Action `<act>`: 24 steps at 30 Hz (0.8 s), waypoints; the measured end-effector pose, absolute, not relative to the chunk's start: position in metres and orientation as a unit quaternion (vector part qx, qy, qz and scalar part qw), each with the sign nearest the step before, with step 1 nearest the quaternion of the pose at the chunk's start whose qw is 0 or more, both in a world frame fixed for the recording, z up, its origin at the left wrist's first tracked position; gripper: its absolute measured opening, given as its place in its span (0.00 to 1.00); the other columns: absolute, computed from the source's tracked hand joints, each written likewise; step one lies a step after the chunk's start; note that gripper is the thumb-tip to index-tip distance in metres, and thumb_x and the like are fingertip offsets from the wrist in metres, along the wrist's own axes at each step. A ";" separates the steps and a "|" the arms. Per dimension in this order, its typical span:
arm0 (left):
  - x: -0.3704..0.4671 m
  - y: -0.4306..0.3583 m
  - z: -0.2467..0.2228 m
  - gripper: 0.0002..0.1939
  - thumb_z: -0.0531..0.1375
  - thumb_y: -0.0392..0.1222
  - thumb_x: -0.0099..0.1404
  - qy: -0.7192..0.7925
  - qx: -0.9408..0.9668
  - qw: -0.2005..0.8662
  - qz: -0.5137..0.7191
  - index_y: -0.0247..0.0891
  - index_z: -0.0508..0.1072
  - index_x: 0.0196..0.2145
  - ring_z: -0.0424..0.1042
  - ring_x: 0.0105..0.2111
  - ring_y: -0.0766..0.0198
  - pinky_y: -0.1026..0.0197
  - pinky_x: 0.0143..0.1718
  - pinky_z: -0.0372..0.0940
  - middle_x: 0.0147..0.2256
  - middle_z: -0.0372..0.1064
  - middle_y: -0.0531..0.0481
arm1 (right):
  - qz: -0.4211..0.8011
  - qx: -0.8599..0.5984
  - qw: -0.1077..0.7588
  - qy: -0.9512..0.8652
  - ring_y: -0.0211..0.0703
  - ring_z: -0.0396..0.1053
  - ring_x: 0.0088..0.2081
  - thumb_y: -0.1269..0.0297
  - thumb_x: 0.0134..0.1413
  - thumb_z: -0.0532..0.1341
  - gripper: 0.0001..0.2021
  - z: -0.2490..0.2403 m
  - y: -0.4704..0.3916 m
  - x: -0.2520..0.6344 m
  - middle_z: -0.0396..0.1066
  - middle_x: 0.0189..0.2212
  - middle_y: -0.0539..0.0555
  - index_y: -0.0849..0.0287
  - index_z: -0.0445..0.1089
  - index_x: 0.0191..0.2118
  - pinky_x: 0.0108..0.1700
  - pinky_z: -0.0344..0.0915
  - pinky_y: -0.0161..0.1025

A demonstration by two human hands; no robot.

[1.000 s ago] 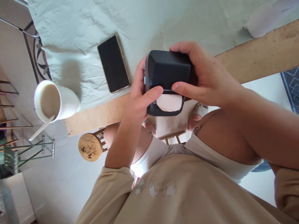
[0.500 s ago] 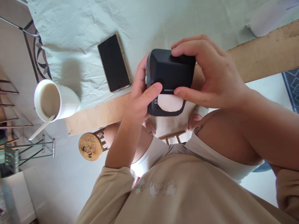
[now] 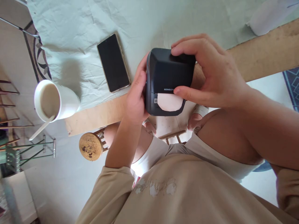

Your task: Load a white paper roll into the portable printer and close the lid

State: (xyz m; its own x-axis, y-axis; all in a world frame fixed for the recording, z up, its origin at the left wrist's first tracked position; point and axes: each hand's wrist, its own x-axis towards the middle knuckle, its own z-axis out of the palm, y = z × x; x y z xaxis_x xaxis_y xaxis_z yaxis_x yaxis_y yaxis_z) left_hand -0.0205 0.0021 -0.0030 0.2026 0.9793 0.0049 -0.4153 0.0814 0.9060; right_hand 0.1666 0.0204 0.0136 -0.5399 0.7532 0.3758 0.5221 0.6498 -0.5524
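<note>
Pale, creased cloth [image 3: 81, 18] is covering a table [image 3: 257, 54], whose bare wooden edge is showing toward the body, and a dark phone [image 3: 113, 63] is lying on the cloth. Left of the phone and nearer the body, a white cup [image 3: 70, 99] is holding a milky brown drink [image 3: 50, 101], a spoon [image 3: 41, 128] leaning out of it. Below the phone, past the edge, a round wooden stool [image 3: 90, 147] is standing.

Right of the phone, both hands are holding a black device [image 3: 171, 71], its nearer end overhanging the table edge. Its longer visible side is running outward from the body, more squarely than the slanting phone. A white rounded patch [image 3: 170, 102] is marking its near end.

On the phone's side, the left hand [image 3: 136, 96] is cupping the device's left wall, thumb lying along it. Farther from the phone, the right hand [image 3: 210, 68] is spanning the right part, fingertips touching the top, thumb touching beside the lettering [image 3: 168, 89], palm standing off. Both hands are touching the device, the left fitting closer.
</note>
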 end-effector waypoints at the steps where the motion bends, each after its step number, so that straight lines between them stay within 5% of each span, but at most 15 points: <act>1: -0.020 0.002 -0.003 0.17 0.44 0.44 0.69 0.337 0.413 0.656 0.534 0.42 0.72 0.43 0.55 0.63 0.61 0.59 0.65 0.50 0.43 0.70 0.51 | 0.191 -0.370 0.302 -0.857 0.39 0.60 0.58 0.52 0.54 0.57 0.26 0.014 0.020 0.167 0.60 0.55 0.56 0.61 0.56 0.55 0.58 0.63 0.38; 9: -0.022 0.002 -0.002 0.16 0.46 0.46 0.69 0.344 0.408 0.656 0.534 0.42 0.71 0.46 0.56 0.62 0.61 0.58 0.65 0.51 0.47 0.70 0.51 | 0.198 -0.373 0.291 -0.859 0.39 0.59 0.59 0.49 0.52 0.58 0.28 0.015 0.021 0.169 0.58 0.56 0.55 0.58 0.55 0.55 0.60 0.62 0.40; 17: -0.022 0.001 0.002 0.14 0.48 0.43 0.68 0.379 0.388 0.656 0.524 0.47 0.72 0.44 0.65 0.54 0.58 0.55 0.61 0.55 0.35 0.70 0.51 | 0.197 -0.370 0.268 -0.867 0.39 0.57 0.60 0.47 0.51 0.58 0.30 0.018 0.021 0.171 0.57 0.57 0.54 0.56 0.53 0.56 0.63 0.60 0.40; 24: -0.023 0.003 -0.003 0.16 0.47 0.43 0.67 0.387 0.398 0.649 0.519 0.52 0.71 0.46 0.50 0.64 0.52 0.50 0.66 0.47 0.37 0.73 0.53 | 0.181 -0.350 0.263 -0.881 0.42 0.58 0.59 0.48 0.51 0.59 0.30 0.025 0.024 0.173 0.59 0.55 0.56 0.59 0.56 0.55 0.61 0.61 0.42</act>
